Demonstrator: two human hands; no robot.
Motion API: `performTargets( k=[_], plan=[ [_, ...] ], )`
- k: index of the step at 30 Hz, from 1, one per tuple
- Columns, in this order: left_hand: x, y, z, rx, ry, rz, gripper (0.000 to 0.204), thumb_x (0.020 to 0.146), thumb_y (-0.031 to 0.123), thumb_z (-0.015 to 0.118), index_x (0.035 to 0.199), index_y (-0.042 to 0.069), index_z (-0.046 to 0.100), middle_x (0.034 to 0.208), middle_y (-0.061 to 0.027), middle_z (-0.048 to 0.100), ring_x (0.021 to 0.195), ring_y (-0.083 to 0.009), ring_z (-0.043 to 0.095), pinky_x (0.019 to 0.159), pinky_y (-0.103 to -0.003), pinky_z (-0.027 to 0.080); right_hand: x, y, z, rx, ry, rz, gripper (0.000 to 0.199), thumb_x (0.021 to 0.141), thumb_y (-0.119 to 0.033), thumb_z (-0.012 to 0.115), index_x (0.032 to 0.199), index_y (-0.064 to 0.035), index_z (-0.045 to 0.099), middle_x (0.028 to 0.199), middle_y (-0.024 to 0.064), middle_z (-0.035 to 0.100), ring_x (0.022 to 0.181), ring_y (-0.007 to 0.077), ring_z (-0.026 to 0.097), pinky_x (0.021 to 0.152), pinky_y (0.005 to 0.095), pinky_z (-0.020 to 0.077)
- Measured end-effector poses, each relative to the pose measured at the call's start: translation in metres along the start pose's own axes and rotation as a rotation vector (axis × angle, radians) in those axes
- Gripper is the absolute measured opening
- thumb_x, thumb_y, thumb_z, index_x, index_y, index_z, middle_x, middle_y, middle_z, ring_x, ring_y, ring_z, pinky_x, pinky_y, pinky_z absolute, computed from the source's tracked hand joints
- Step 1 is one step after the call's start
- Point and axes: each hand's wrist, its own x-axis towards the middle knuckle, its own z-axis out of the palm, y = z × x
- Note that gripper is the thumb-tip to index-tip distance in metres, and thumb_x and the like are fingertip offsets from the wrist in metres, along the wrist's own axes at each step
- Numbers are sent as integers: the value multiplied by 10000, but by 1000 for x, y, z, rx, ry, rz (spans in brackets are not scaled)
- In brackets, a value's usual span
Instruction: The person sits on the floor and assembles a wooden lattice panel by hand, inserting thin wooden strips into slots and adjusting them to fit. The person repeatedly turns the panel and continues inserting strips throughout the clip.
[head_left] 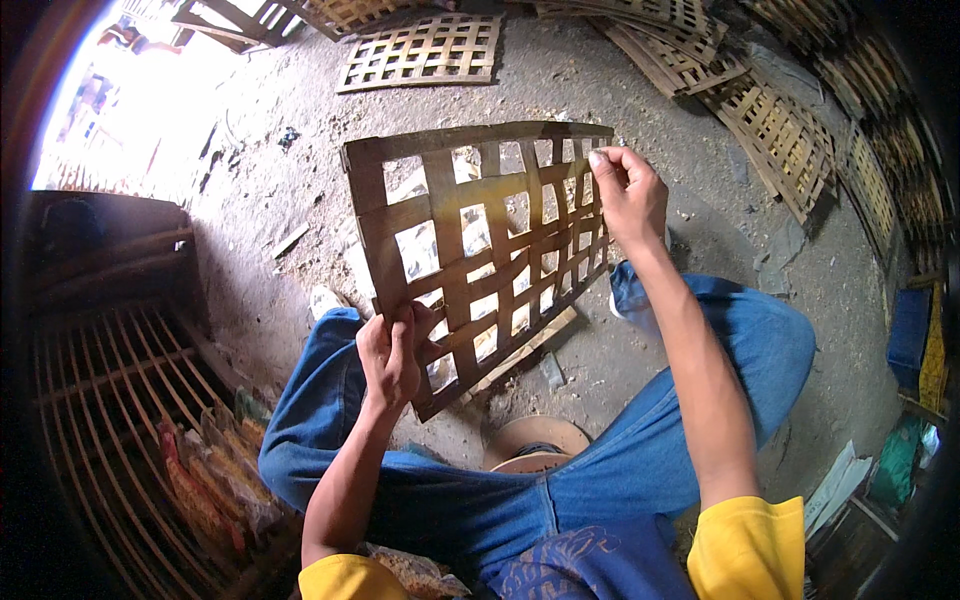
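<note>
A woven bamboo lattice panel is held up at a tilt in front of me, above my spread knees. My left hand is closed around its lower left edge, fingers wrapped over the slats. At the upper right edge, my right hand pinches the border between thumb and fingers. Through the gaps in the weave, pale pieces show on the ground, too broken up by the slats to name. Below the panel, between my legs, sits a round brownish bowl-like container with something dark inside.
Another lattice panel lies on the dusty floor ahead. More panels are piled at the far right. On my left stands a slatted bamboo rack, with plastic-wrapped bundles beside it. A green bag lies at the right.
</note>
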Motion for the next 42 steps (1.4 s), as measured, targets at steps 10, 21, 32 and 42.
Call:
performTargets(
  k=[10,21,32,42],
  plan=[
    [2,-2,0,-76,18,-89,370,1001,276,493,907,-56,626,778,-83,622,645,-126,603,507,-282,543,24,-13,-32,31,223,69,322,975,-281,532,1208,-93,652,1048,117,691,950,193,653,822,315,489],
    [-4,5,3,-49,-55,-47,374,989,283,518,916,-67,630,806,-100,621,680,-142,627,510,-288,549,3,-12,-4,86,-50,42,277,968,-263,525,1057,-46,672,908,123,690,848,221,674,746,340,514],
    [-13,14,5,-43,-142,-14,310,991,203,502,920,-73,624,874,-119,623,705,-170,657,553,-290,577,-9,-27,7,97,-238,104,271,931,-267,604,1058,-29,626,894,130,697,824,256,687,728,369,512],
    [-7,12,3,30,-104,66,329,985,228,511,895,-60,644,817,-122,637,672,-169,655,532,-293,544,-7,5,9,59,-59,124,161,916,-189,629,948,-32,640,812,134,682,758,231,679,683,358,508]
  ],
)
